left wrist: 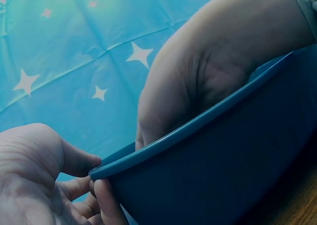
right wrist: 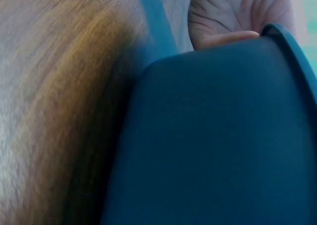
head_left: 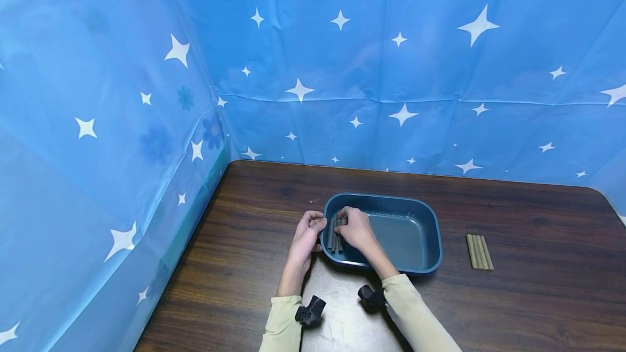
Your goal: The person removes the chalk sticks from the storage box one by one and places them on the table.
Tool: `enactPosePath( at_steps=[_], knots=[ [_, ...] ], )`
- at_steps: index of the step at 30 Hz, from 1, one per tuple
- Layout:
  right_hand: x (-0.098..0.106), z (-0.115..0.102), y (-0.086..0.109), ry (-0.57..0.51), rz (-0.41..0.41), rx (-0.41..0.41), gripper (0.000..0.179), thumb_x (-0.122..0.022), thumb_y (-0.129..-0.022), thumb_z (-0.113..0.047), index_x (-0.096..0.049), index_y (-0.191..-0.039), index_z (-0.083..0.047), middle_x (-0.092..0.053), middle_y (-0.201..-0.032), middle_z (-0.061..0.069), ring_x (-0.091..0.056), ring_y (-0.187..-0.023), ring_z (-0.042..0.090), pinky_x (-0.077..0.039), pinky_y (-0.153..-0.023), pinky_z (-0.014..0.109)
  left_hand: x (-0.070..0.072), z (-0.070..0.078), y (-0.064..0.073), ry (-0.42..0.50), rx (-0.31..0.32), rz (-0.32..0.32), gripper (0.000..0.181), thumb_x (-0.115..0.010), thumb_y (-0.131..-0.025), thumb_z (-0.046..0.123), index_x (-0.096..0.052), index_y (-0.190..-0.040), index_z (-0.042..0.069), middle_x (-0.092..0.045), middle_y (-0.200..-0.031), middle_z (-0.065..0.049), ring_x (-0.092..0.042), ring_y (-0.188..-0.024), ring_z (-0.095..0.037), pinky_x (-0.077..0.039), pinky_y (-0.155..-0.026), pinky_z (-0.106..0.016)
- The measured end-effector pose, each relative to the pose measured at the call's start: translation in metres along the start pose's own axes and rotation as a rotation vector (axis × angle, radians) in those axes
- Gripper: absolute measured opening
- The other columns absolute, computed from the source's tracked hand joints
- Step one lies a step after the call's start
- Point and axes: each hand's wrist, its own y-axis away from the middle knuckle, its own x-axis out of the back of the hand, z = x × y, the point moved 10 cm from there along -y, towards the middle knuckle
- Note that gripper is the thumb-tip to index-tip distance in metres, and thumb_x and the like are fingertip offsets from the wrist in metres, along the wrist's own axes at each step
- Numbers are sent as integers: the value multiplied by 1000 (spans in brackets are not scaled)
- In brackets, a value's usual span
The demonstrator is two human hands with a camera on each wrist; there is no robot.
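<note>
A dark blue rectangular tub with rounded corners stands on the table. My left hand holds its left end; in the left wrist view the thumb lies over the rim and the fingers are against the outer wall. Inside the tub, several grey-green sticks lie side by side along the left end. My right hand reaches over the near wall, its thumb and fingers pinching at the upper part of the rightmost stick. The tub wall hides those fingertips in both wrist views.
To the right of the tub, several olive-green sticks lie side by side on the dark wooden table. Blue star-patterned sheets hang behind the table and along its left side.
</note>
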Motion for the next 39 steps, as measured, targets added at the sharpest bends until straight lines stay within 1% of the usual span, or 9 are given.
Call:
enactPosePath(
  at_steps=[7, 11, 14, 18, 21, 24, 27, 34, 39],
  knots=[
    [21, -2, 9, -48, 8, 45, 24, -70, -83, 1, -67, -106, 3, -67, -81, 9, -59, -64, 16, -48, -57, 31, -1, -1, 0, 10, 8, -3, 25, -53, -96, 14, -47, -115, 0, -56, -96, -12, -50, -67, -14, -39, -42, -19],
    [38, -1, 15, -107, -12, 56, 25, -68, -86, -2, -67, -111, 1, -69, -89, 11, -63, -69, 17, -51, -60, 33, -1, 1, 0, 12, 9, -10, 27, -53, -96, 14, -47, -118, -1, -57, -100, -13, -49, -68, -14, -38, -42, -20],
    [52, 4, 20, -142, -17, 37, 27, -67, -88, -5, -65, -115, 0, -69, -94, 11, -65, -74, 18, -53, -63, 35, -3, 6, 3, -5, 6, -15, 27, -52, -96, 11, -46, -118, -4, -56, -105, -17, -48, -71, -15, -38, -44, -21],
    [71, 14, 27, -197, -15, 6, 30, -65, -90, -7, -63, -118, 1, -68, -98, 12, -66, -78, 22, -55, -68, 41, -6, 20, 13, -20, 7, -7, 27, -51, -96, 8, -45, -118, -6, -55, -107, -21, -48, -73, -17, -38, -44, -20],
    [84, 22, 30, -240, -16, -4, 31, -64, -91, -7, -61, -120, 1, -66, -101, 14, -66, -82, 27, -55, -71, 44, -8, 28, 20, -18, -1, 0, 27, -51, -96, 8, -45, -117, -7, -55, -106, -21, -48, -72, -16, -38, -44, -18],
    [96, 29, 34, -260, -8, -8, 31, -63, -91, -7, -60, -121, 3, -65, -102, 16, -65, -87, 30, -56, -72, 43, -9, 30, 23, -18, -7, 0, 27, -51, -96, 9, -45, -117, -7, -55, -107, -21, -48, -72, -15, -38, -44, -19],
    [109, 35, 39, -281, 7, -15, 34, -62, -92, -7, -58, -124, 5, -63, -106, 20, -64, -92, 34, -55, -74, 45, -9, 29, 22, -22, -5, 5, 26, -51, -96, 9, -46, -116, -6, -55, -108, -22, -49, -73, -15, -38, -45, -19],
    [145, 53, 54, -270, 61, -52, 38, -61, -93, -12, -56, -128, 3, -60, -114, 23, -62, -96, 35, -54, -78, 46, -2, 1, 0, -9, 5, 0, 28, -53, -96, 12, -47, -118, -4, -56, -108, -20, -48, -72, -15, -38, -43, -21],
    [167, 70, 66, -267, 103, -77, 40, -60, -95, -15, -53, -130, 3, -59, -119, 25, -62, -99, 34, -55, -77, 41, -1, 0, 0, -9, -15, 14, 27, -54, -95, 15, -48, -116, -1, -57, -105, -16, -49, -72, -15, -38, -43, -20]
  ],
)
